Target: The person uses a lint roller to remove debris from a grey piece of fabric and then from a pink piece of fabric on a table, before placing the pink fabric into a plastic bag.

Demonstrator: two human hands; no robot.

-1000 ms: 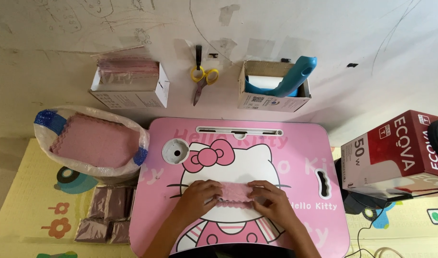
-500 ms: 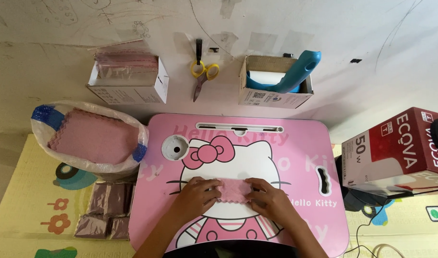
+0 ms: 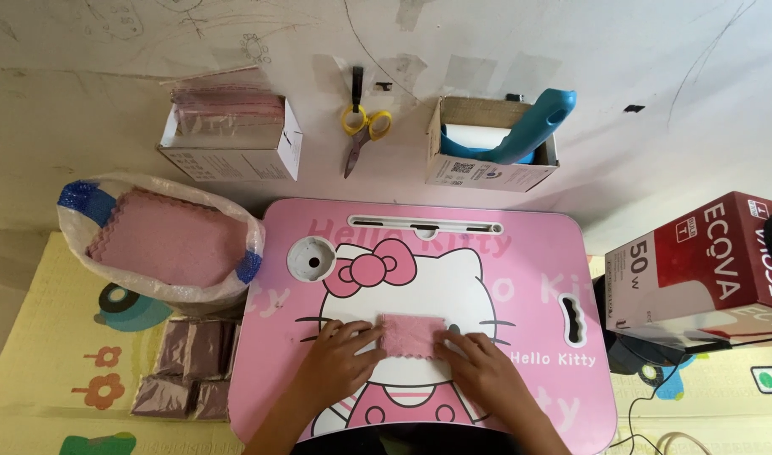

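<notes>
A small pink cloth square (image 3: 411, 335) with zigzag edges lies flat on a pink lap table (image 3: 538, 270) printed with a cartoon cat. My left hand (image 3: 342, 362) presses on the cloth's left edge with the fingers flat. My right hand (image 3: 477, 371) rests on its right edge, fingers spread over the lower right corner. Both hands hold the cloth down on the tabletop.
A plastic bag (image 3: 163, 240) full of pink cloths sits left of the table, with wrapped packs (image 3: 188, 371) on the mat below it. Behind stand a box of bagged cloths (image 3: 230, 139), yellow-handled scissors (image 3: 361, 126), a box with a blue tool (image 3: 500, 143), and a red-and-white carton (image 3: 706, 261) at right.
The cloth was bunched and narrow between my hands; now it lies spread flat as a square. My hands have moved slightly apart and down.
</notes>
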